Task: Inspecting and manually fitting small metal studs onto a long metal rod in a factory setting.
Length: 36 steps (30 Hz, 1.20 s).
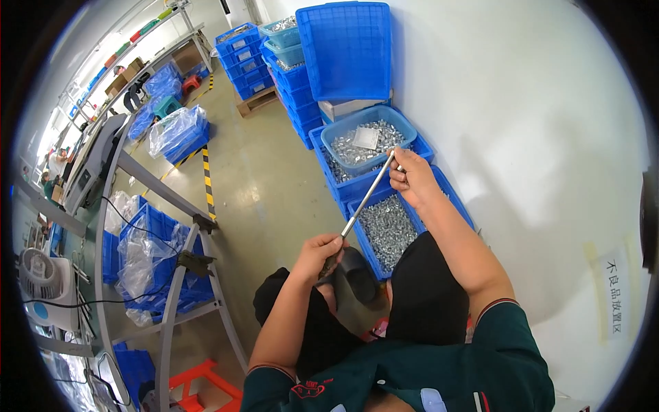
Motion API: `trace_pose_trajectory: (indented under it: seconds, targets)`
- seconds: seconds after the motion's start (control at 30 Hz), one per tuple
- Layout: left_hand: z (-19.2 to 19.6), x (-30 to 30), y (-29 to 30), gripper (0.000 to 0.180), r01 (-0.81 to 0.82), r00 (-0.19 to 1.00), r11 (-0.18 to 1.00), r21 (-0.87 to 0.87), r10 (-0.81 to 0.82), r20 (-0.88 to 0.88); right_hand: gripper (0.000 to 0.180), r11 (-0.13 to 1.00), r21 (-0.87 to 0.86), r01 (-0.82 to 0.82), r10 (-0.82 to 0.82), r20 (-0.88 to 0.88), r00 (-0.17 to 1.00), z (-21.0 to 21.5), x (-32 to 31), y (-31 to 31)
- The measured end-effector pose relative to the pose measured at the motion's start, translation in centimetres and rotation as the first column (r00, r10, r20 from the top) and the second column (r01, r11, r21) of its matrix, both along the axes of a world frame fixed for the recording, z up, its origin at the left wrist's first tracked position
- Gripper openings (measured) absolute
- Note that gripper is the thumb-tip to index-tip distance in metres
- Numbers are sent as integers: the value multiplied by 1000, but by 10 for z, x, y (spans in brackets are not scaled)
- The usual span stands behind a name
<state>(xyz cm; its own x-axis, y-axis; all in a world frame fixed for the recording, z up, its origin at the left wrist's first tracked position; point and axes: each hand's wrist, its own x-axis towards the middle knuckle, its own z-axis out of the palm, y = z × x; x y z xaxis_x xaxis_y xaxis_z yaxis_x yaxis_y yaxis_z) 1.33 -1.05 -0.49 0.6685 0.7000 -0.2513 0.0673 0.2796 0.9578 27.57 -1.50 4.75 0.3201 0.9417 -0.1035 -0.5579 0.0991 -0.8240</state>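
Note:
A slim silvery metal rod [368,194] slants up and to the right between my hands, looking a little thicker at its lower end. My left hand [320,256] is closed round that lower end. The fingers of my right hand [412,177] pinch the upper end. Behind that end sits a light blue tub [408,130] of small shiny metal parts [384,127], a white paper slip [366,138] lying on them. The tub rests on a blue crate [324,154] holding more parts. Below the rod, near my knees, a divided blue crate [365,242] contains small metal parts [388,230].
A large blue crate [347,55] stands on its side by the white wall [522,103]. Stacked blue crates [295,96] and a wooden pallet [255,103] are farther back. On the left are a grey-framed bench [171,309], plastic-covered crates [147,250] and a fan [42,275].

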Motion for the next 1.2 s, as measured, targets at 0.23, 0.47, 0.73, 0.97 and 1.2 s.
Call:
trace_pose_trajectory:
  seconds: [0.23,0.47,0.73,0.97,1.2]
  targets:
    - [-8,14,-2,21,42,996,995,-94,-34,84,20,984,12,178,-178,80,981,2,-4,1]
    - [-18,16,-2,21,-27,998,996,80,23,53,19,994,-53,94,-89,86,992,-3,8,0]
    - [6,7,0,24,112,982,951,-290,-60,182,22,982,41,-185,185,7,983,5,1,-6]
    - [3,6,3,23,41,985,956,-291,10,170,22,898,-265,-351,424,311,851,6,-23,-10]
    - [6,6,7,22,-14,984,970,-243,57,169,22,738,-383,-555,664,266,699,-2,-37,-9]
